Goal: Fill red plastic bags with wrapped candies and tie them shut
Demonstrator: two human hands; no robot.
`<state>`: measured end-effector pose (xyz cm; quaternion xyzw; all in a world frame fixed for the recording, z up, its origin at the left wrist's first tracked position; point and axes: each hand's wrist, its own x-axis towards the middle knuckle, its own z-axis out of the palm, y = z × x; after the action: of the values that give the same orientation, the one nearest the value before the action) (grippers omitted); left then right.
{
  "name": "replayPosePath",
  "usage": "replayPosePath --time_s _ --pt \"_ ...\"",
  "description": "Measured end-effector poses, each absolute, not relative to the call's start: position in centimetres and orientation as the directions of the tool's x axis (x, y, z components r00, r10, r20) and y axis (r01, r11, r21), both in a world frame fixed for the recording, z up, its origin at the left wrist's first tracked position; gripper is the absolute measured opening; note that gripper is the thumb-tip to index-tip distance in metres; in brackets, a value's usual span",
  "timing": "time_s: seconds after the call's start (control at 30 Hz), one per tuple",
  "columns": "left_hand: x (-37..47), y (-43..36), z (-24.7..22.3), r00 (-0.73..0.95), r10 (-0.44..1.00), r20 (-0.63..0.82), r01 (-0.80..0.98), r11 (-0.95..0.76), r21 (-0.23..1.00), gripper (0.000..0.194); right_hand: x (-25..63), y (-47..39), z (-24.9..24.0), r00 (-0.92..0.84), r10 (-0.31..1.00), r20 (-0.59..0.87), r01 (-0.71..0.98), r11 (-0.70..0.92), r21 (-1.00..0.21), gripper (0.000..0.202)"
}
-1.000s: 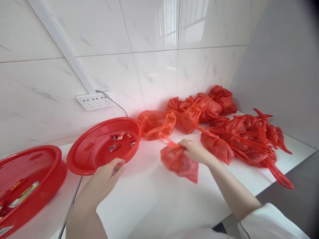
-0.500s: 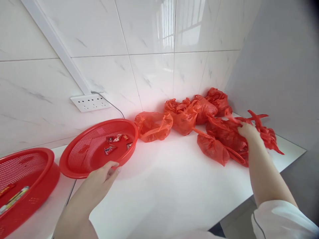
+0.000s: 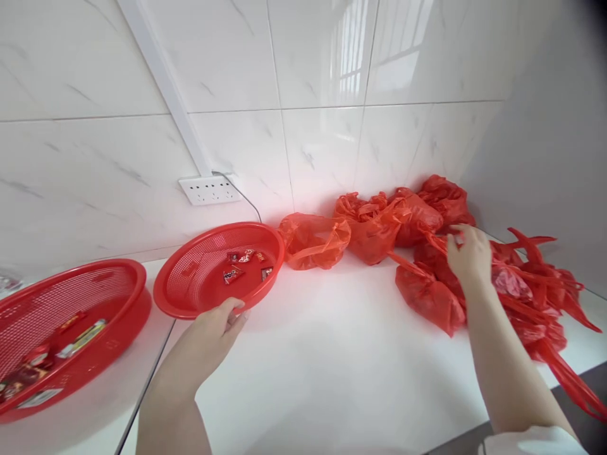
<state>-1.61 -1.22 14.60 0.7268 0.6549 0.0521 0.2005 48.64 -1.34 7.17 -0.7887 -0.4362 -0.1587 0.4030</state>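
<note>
My left hand (image 3: pixel 213 335) rests on the near rim of a round red mesh basket (image 3: pixel 190 284) that holds a few small wrapped candies (image 3: pixel 232 274). My right hand (image 3: pixel 467 256) hovers over a heap of tied red plastic bags (image 3: pixel 526 284) at the right, fingers spread, holding nothing. One tied red bag (image 3: pixel 429 300) lies just left of that hand on the white counter (image 3: pixel 322 366).
A second, larger red basket (image 3: pixel 95 284) with wrapped snacks sits at the far left. More red bags (image 3: pixel 370 224) and an untied one (image 3: pixel 313 240) line the tiled wall. A white socket strip (image 3: pixel 208 188) with a cable is fixed to the wall.
My right hand carried a tied red bag to the heap at the right, set it down and let go. My left hand stayed on the basket rim.
</note>
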Motion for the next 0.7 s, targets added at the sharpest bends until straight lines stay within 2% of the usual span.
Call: replayPosePath --time_s 0.03,0.13,0.17,0.2,0.27,0.3,0.37,0.47,0.53,0.63,0.7 --pt "-1.5 -1.4 14.7 0.130 0.973 -0.189 0.934 -0.057 0.354 0.036 46.3 -0.4 7.9 0.423 0.637 0.645 0.871 -0.089 -0.484 0.033" --pt "-1.3 -2.0 14.9 0.136 0.970 -0.201 0.931 -0.056 0.360 0.034 38.5 2.5 9.0 0.155 0.758 0.633 0.889 0.173 -0.425 0.025" --pt "-1.3 -2.1 14.9 0.146 0.969 -0.201 0.927 -0.063 0.370 0.033 36.0 3.4 8.9 0.016 0.796 0.605 0.872 0.285 -0.398 0.022" --pt "-1.3 -2.2 14.9 0.157 0.967 -0.202 0.922 -0.070 0.381 0.033 33.7 4.3 8.7 -0.196 0.802 0.565 0.812 0.456 -0.365 0.024" --pt "-1.2 -2.3 14.8 0.172 0.963 -0.207 0.914 -0.078 0.398 0.033 29.8 6.1 7.9 -0.425 0.733 0.531 0.738 0.620 -0.265 0.028" --pt "-1.1 -2.3 14.8 0.178 0.961 -0.211 0.911 -0.080 0.405 0.034 28.4 6.9 7.4 -0.460 0.730 0.505 0.759 0.619 -0.204 0.031" --pt "-1.0 -2.3 14.8 0.188 0.958 -0.214 0.905 -0.085 0.417 0.037 26.4 7.8 6.5 -0.417 0.811 0.411 0.864 0.494 -0.100 0.040" --pt "-0.8 -2.5 14.8 0.206 0.953 -0.223 0.896 -0.092 0.434 0.042 25.2 7.2 5.6 -0.329 0.932 0.154 0.944 0.330 0.019 0.039" --pt "-0.8 -2.6 14.7 0.216 0.948 -0.233 0.892 -0.094 0.443 0.044 24.9 5.3 5.4 -0.331 0.943 0.023 0.943 0.330 0.039 0.033" --pt "-0.5 -2.7 14.4 0.235 0.944 -0.231 0.881 -0.107 0.460 0.044 24.6 1.7 5.7 -0.347 0.936 -0.067 0.938 0.348 0.003 0.017" --pt "-0.2 -2.7 14.3 0.260 0.940 -0.222 0.873 -0.130 0.471 0.041 24.5 -0.2 6.2 -0.305 0.940 -0.154 0.952 0.303 -0.033 0.022"
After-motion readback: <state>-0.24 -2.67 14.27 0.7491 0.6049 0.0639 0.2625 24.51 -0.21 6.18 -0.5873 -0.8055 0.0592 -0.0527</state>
